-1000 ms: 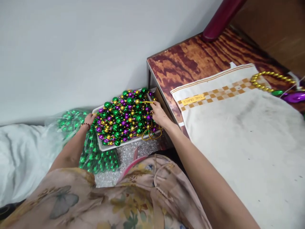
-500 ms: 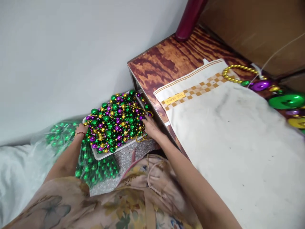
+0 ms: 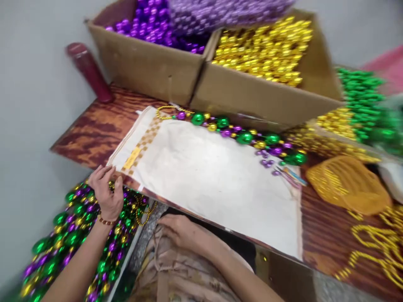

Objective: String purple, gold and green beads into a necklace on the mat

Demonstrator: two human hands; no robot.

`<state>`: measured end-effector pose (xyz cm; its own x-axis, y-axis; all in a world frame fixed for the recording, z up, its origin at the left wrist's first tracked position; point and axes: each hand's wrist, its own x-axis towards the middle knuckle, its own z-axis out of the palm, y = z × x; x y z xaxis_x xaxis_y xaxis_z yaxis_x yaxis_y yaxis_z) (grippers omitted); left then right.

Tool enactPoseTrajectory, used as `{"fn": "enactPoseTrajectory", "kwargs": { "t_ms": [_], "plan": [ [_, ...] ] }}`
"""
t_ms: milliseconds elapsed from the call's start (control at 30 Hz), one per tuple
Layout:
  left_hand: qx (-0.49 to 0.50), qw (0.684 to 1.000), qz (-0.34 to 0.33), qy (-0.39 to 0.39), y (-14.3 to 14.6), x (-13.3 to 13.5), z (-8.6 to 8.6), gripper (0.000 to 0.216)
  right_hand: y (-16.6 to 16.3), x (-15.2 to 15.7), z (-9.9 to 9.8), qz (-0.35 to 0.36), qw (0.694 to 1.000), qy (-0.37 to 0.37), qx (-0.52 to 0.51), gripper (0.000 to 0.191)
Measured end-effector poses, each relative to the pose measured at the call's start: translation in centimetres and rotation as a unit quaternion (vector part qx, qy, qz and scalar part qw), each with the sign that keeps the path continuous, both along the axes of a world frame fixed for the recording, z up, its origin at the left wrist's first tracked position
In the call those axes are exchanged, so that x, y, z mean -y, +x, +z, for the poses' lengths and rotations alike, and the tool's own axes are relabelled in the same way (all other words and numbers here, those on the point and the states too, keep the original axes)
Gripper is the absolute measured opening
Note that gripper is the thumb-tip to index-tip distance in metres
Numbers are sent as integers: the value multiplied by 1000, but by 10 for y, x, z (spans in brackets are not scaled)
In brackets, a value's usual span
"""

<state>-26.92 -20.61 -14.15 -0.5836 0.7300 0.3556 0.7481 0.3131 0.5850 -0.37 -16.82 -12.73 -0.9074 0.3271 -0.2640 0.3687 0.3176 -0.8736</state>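
Observation:
My left hand [image 3: 107, 192] is raised at the near left edge of the table, thumb apart from its bent fingers, nothing in its grasp. Beneath and beside it lies a heap of green, gold and purple bead necklaces [image 3: 73, 238] in a tray [image 3: 127, 258] whose pale rim shows. My right hand [image 3: 176, 228] rests low over my lap below the table edge, fingers extended and loosely together, seemingly holding nothing. In front of both hands a white cloth [image 3: 217, 180] covers the table, with a multicoloured bead necklace [image 3: 245, 137] laid along its far edge.
Cardboard boxes [image 3: 252, 96] at the back contain purple beads [image 3: 151, 25] and gold beads [image 3: 264, 52]. A maroon bottle [image 3: 90, 73] stands at the back left. On the right are green beads [image 3: 359, 100], an orange mesh bag [image 3: 362, 184] and loose gold strands [image 3: 371, 239].
My view has swung right onto the table. Both hands have come away from the bead-filled tray: the left up to the table edge, the right over my lap.

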Motion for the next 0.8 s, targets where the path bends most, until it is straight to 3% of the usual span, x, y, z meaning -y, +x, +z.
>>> {"fn": "enactPoseTrajectory", "kwargs": {
  "t_ms": [100,167,200,267,367,433,533,667,800],
  "plan": [
    [29,979,-203,7,59,-83,29,32,16,-3,9,-60,998,-7,0,35],
    [17,944,-329,5,90,-135,34,26,28,-4,13,-99,995,-5,-2,34],
    [-7,934,-358,0,99,-159,32,25,35,-5,14,-117,993,-5,-3,34],
    [-75,930,-359,-5,102,-202,28,26,48,-7,17,-147,989,-8,-10,34],
    [-195,934,-298,-20,79,-248,29,34,64,-11,21,-171,984,-29,-35,33],
    [-258,909,-321,-59,61,-266,36,36,72,-15,23,-177,982,-43,-50,31],
    [-302,843,-424,-134,49,-279,48,34,78,-20,26,-172,983,-33,-60,31],
    [-356,767,-500,-185,57,-283,60,35,83,-24,22,-169,982,-24,-78,30],
    [-387,715,-541,-214,70,-286,63,30,89,-24,18,-174,980,-34,-91,30]
  ]
}}
